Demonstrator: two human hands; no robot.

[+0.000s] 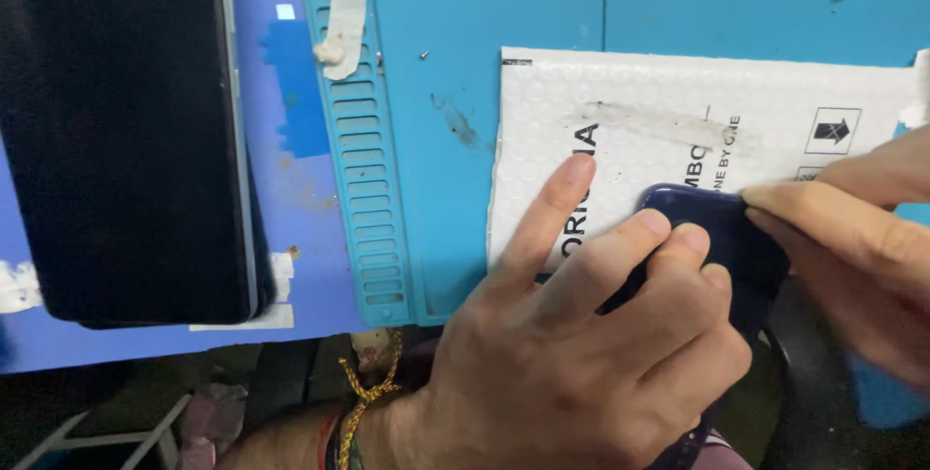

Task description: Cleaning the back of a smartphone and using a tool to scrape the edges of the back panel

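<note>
Head view: two bare hands work on a dark blue phone [722,237] at 4 o'clock in the frame.
Left hand [581,354]: fingers curled over the phone, gripping it, index finger stretched flat onto the white padded envelope [678,121].
Right hand [862,237]: fingertips pinched on the phone's top corner.
Phone: lies on the envelope's lower edge.
Mat: blue work mat [455,63] beneath.
9 o'clock: black slab device [116,131].

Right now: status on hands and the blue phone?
Left hand pressing dark blue phone. Right hand pinching its top corner. White padded envelope underneath. Nothing blocking.
</note>
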